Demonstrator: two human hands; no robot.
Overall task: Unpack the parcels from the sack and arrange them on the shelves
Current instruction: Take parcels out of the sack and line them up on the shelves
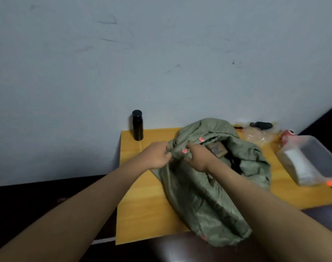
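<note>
A green woven sack (203, 201) lies on the yellow wooden table (142, 214), its mouth facing the wall. Both hands hold the near-left rim of that mouth. My left hand (157, 155) grips a fold of the fabric. My right hand (198, 156) pinches the rim just beside it, next to a small red mark. Inside the open mouth a brown cardboard parcel (217, 149) shows, with dark items behind it that I cannot make out. No shelves are in view.
A black bottle (137, 125) stands at the table's back-left edge against the white wall. A clear plastic tub (310, 159) with a white item sits at the right. Behind the sack lie a plastic bag (256, 135), a black object and a red item.
</note>
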